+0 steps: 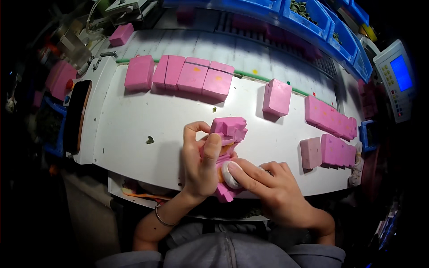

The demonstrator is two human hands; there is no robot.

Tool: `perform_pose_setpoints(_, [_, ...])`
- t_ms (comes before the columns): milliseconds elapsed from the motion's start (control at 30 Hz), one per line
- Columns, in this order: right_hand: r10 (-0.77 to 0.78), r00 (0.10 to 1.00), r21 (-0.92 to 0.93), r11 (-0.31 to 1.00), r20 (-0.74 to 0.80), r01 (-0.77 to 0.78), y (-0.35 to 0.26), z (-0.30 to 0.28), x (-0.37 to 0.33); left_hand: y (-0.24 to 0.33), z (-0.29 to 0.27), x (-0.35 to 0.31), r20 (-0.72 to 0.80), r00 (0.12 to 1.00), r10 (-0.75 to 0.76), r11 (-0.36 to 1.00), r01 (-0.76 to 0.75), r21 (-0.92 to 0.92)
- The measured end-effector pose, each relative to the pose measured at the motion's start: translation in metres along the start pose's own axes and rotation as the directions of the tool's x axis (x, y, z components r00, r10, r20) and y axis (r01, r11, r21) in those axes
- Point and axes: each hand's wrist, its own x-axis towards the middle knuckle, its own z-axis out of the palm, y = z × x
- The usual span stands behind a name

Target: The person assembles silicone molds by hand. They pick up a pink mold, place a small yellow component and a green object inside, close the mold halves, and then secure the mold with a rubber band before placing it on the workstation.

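Observation:
My left hand (199, 165) grips a pink rubber mould (228, 127) above the near middle of the table, its thumb raised along the mould's side. The mould is bent open, with stepped, notched ends and an orange-yellow patch on its inner face. In my right hand (281, 192) is a white, rounded pad (229, 175), held under outstretched fingers against the lower part of the mould. What the pad is made of I cannot make out. The fingers of my left hand behind the mould are partly hidden.
Banded pink blocks (194, 75) stand in a row at the back left. A single block (277, 97) stands right of the middle, with more rows (330, 117) at the right. A phone (83, 117) lies left; blue bins (304, 20) and a screened device (397, 78) stand far right.

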Motion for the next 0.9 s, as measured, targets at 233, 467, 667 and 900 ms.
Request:
perform_pose_setpoints(233, [-0.224, 0.924, -0.407, 0.91, -0.311, 0.084, 0.008, 0.004, -0.005, 0.002, 0.009, 0.011, 0.013, 0.982, -0.186, 0.976, 0.186, -0.113])
perform_pose_setpoints(467, [-0.224, 0.914, -0.429, 0.901, -0.337, 0.062, 0.016, 0.0, -0.001, 0.009, 0.005, 0.013, 0.056, 0.974, -0.219, 0.972, 0.222, -0.072])
perform_pose_setpoints(667, [-0.225, 0.944, -0.36, 0.924, -0.243, 0.127, 0.006, 0.012, 0.001, 0.006, 0.011, 0.013, -0.011, 0.979, -0.202, 0.979, 0.202, -0.034])
perform_pose_setpoints(900, [0.032, 0.918, -0.287, 0.945, -0.396, -0.157, 0.023, 0.009, -0.007, 0.005, -0.005, 0.015, 0.17, 0.945, -0.279, 0.923, 0.313, -0.225])
